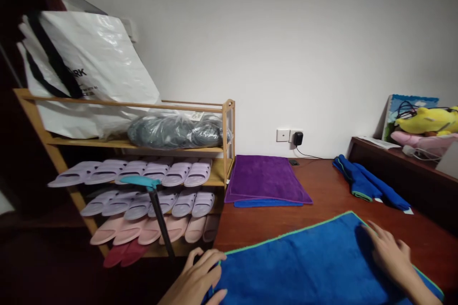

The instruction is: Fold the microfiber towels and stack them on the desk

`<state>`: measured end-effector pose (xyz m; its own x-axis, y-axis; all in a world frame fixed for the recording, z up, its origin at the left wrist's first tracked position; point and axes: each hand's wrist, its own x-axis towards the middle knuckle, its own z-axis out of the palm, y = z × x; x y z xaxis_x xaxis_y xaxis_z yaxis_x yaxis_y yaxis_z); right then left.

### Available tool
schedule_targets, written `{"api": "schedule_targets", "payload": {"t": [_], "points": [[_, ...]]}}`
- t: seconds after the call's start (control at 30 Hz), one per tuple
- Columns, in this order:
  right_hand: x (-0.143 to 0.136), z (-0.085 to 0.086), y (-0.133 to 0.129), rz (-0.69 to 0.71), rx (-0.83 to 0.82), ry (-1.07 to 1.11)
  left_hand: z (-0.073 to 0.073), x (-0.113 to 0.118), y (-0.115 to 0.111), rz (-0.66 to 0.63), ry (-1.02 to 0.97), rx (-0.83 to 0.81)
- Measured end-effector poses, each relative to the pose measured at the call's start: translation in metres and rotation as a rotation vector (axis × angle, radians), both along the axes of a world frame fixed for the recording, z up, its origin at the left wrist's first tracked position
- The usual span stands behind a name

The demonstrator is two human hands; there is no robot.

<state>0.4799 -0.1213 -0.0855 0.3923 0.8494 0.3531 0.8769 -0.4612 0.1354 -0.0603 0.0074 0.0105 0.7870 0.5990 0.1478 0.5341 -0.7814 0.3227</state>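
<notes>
A blue towel [304,267] with green edging lies spread out on the wooden table, its near part cut off by the bottom of the view. My left hand [203,271] has its fingers curled over the towel's left edge, near the corner, and grips it. Above the right part of the towel, my right hand [388,252] is open with its fingers spread, casting a shadow on the cloth. Farther back is a flat purple towel [266,176], with a blue cloth [268,203] showing beneath its front edge.
Crumpled blue cloths [368,181] lie at the table's right, beside a raised dark shelf [386,171] holding a yellow plush toy [425,120]. To the left, a wooden rack [225,138] carries slippers [173,171] and a white bag [96,57]. A black plug [297,138] sits in the wall.
</notes>
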Motion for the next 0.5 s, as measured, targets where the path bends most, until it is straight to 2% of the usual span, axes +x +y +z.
{"api": "schedule_targets", "payload": {"t": [0.07,0.13,0.23,0.33,0.5], "points": [[-0.002,0.001,0.025,0.088,-0.097,0.067,-0.004,0.004,-0.002,0.074,0.013,0.049],[0.000,0.003,0.038,0.126,-0.156,0.133,-0.009,0.005,-0.004,0.144,0.020,0.077],[0.008,0.002,0.037,0.121,-0.121,0.182,-0.015,0.002,-0.007,0.255,0.002,0.067],[0.015,0.003,0.033,0.116,-0.051,0.224,-0.017,-0.001,-0.008,0.321,-0.017,-0.017],[0.013,0.016,0.039,0.096,-0.074,0.286,-0.020,-0.003,-0.001,0.384,-0.070,-0.128]]}}
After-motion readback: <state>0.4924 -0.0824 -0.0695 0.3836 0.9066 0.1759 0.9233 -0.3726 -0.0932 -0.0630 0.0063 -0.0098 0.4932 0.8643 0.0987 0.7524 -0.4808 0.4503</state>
